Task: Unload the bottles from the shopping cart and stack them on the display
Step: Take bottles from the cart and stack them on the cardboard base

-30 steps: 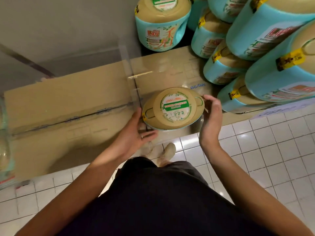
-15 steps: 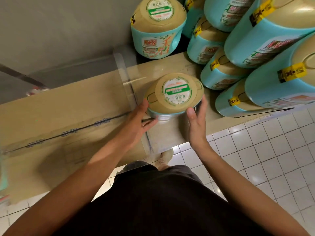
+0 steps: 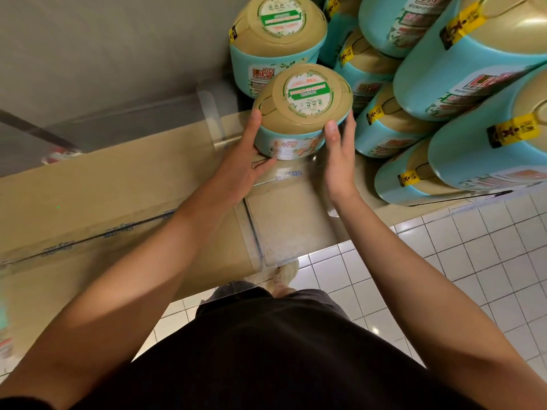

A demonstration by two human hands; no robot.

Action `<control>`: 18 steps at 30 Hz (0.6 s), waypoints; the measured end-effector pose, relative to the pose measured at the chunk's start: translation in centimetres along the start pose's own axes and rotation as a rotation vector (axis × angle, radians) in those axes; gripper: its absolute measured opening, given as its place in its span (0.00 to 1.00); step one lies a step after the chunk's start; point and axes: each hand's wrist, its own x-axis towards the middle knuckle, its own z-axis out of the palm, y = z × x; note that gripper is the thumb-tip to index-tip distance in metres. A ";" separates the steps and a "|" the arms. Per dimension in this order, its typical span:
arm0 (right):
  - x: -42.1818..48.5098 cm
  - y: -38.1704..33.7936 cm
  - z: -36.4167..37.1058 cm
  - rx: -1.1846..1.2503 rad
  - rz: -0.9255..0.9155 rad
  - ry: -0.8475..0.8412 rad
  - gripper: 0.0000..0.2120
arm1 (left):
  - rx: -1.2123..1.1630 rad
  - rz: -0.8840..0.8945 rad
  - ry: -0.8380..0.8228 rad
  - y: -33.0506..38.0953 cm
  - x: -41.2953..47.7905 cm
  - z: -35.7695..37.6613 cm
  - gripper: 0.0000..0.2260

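Red "Liby" reads on the teal label of the rear bottle [image 3: 276, 37] at upper centre, and there it is too, blurred, low on the middle bottle [image 3: 305, 97] and across the big bottle [image 3: 473, 57] at upper right, cap-sticker print too small to read.

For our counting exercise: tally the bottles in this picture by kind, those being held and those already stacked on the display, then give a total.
Held bottle: 1
Stacked bottles in view: 8
Total: 9
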 end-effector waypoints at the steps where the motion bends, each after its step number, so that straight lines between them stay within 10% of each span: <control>1: 0.2 -0.1 0.0 0.006 0.006 0.000 0.38 | -0.001 0.004 0.004 0.2 0.2 0.0 0.38; 18: 1.8 -1.5 0.6 0.018 0.069 0.003 0.35 | -0.007 -0.020 -0.013 0.9 2.5 0.4 0.42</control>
